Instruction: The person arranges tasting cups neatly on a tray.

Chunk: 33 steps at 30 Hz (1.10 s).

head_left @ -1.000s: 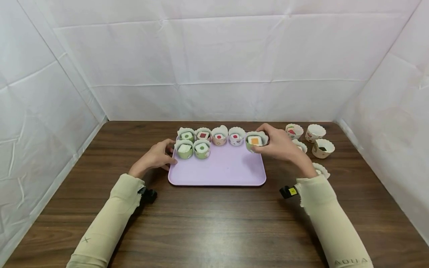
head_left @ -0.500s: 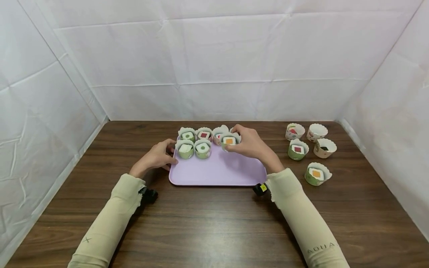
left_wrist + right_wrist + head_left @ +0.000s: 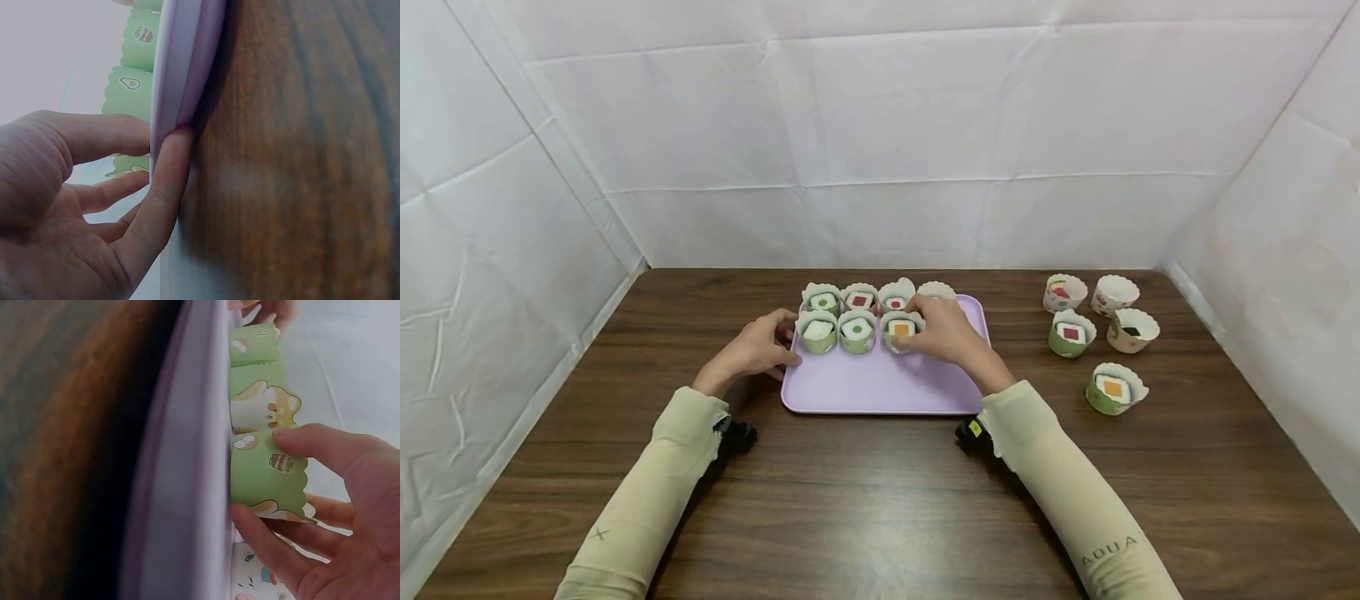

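Green cup (image 3: 265, 472) with orange-centred roll (image 3: 901, 330) pinched between thumb and fingers of right hand (image 3: 947, 332), third along near row on tray (image 3: 865, 387). Left hand (image 3: 752, 346) gripping tray's left rim. Possible trouble: hard squeeze denting green cup, or sideways brush knocking back-right cup (image 3: 937, 289). Contents of latter hidden behind right hand; green cup's base contact unclear.

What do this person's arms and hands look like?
The left hand and right hand wear no gloves. The left sleeve and right sleeve are pale yellowish beige; the left bears a dark X-like mark, the right dark letters seeming to read AQUA. Each wrist has a small black device, the right one showing a yellow patch.
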Motion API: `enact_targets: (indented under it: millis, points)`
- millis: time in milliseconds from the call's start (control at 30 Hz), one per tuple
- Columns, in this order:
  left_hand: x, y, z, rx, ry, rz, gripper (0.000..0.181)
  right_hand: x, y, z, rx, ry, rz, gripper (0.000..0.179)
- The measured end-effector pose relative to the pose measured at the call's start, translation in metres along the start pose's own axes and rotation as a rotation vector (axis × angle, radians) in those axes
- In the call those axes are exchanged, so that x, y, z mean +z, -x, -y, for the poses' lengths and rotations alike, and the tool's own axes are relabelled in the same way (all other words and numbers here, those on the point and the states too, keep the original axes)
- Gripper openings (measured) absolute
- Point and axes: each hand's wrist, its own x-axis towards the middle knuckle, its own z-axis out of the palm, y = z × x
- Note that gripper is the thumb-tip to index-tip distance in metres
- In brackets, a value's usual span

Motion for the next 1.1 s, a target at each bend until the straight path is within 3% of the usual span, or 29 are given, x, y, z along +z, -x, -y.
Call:
enact_targets:
  millis: [500, 1100]
  points:
    - [0.0, 0.0, 0.001, 0.001, -0.011, -0.001, 0.078, 0.003, 0.002, 0.01, 0.129, 0.01, 0.044, 0.072]
    - [0.0, -0.002, 0.001, -0.001, -0.008, 0.002, 0.077, 0.004, 0.005, 0.009, 0.107, -0.035, 0.007, 0.066]
